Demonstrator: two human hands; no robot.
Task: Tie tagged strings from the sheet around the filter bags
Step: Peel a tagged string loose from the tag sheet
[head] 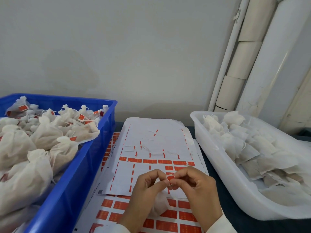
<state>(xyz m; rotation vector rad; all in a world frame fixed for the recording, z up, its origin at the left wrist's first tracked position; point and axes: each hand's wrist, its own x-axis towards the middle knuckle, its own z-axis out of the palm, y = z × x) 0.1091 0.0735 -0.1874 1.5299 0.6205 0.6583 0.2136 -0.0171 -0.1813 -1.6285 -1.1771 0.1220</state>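
A white sheet [151, 143] with rows of red tags and loose strings lies in the middle of the table. Just above its near part, my right hand [195, 187] pinches a small red tag [170, 179] with white string between thumb and fingertips. My left hand [146, 187] meets it fingertip to fingertip, fingers curled at the string beside the tag. A white filter bag [159, 206] hangs below and between the hands, partly hidden by my left hand. Which hand holds the bag I cannot tell.
A blue crate [80, 165] at the left holds several tied bags with red tags. A white tub [223, 165] at the right holds several untied filter bags. More tag sheets [168, 221] lie under the top one. Pipes [244, 56] run up the wall at the back right.
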